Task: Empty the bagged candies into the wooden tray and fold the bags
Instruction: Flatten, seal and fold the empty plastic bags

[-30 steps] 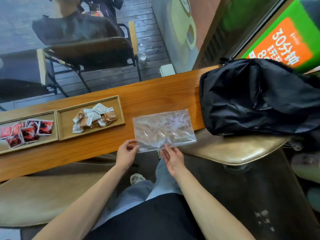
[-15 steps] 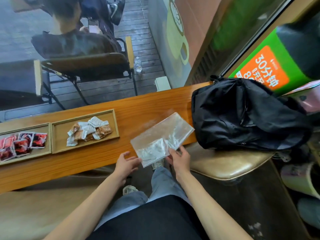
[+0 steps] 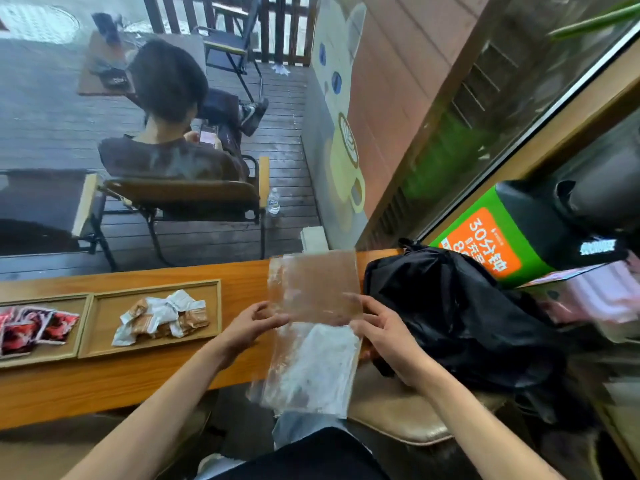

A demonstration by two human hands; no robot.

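Observation:
An empty clear plastic bag (image 3: 313, 327) is held lengthwise over the near edge of the wooden counter, its lower end hanging past the edge. My left hand (image 3: 251, 323) pinches the bag's left side at mid-height. My right hand (image 3: 384, 332) holds its right side at the same height. To the left lies a wooden tray (image 3: 214, 313) with a heap of brown-and-white wrapped candies (image 3: 162, 318). A second tray section (image 3: 81, 327) holds red wrapped candies (image 3: 34, 329).
A black backpack (image 3: 460, 317) sits on a tan stool (image 3: 408, 420) right of the bag, touching the wooden counter (image 3: 104, 379). Beyond the window a person sits in a chair (image 3: 183, 195) outside. A green and orange sign (image 3: 485, 244) stands at the right.
The bag has been lifted off the counter and turned from lying crosswise to pointing lengthwise away from me. Both hands moved up to its sides. The camera has tilted up.

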